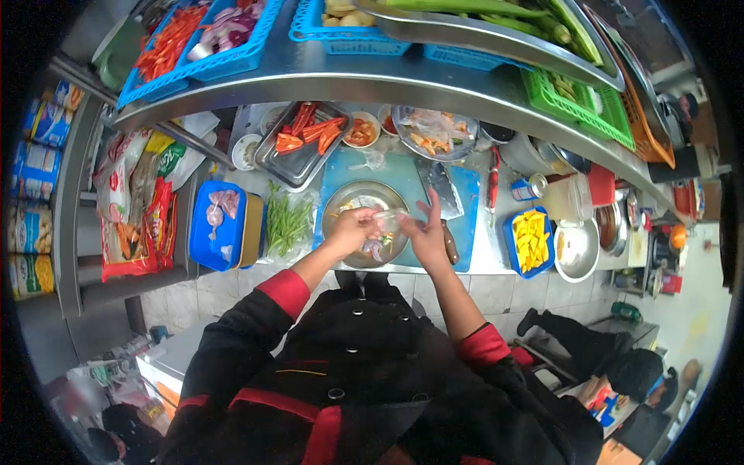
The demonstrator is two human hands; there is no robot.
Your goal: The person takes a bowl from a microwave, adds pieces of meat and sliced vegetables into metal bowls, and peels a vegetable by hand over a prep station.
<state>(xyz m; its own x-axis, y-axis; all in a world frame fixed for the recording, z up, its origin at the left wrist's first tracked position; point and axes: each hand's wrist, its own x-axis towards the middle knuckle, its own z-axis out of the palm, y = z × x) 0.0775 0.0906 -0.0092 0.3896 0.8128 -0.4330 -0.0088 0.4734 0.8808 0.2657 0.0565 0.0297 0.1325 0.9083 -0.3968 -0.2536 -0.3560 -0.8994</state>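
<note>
from where i stood, the clear plastic bag (pixel 393 222) was above the steel bowl (pixel 368 187), just right of the left hand (pixel 356 227), the nearer one, which pinched its end. its long axis ran roughly crosswise, pointing toward the right hand (pixel 425 230), whose fingers were partly spread; i couldn't tell whether that thumb gripped it too.

The left hand (pixel 356 229) holds clear plastic (pixel 390 221) over a bowl (pixel 368 193)

Clear plastic bag (pixel 390 221) above metal bowl (pixel 363 193)
</note>
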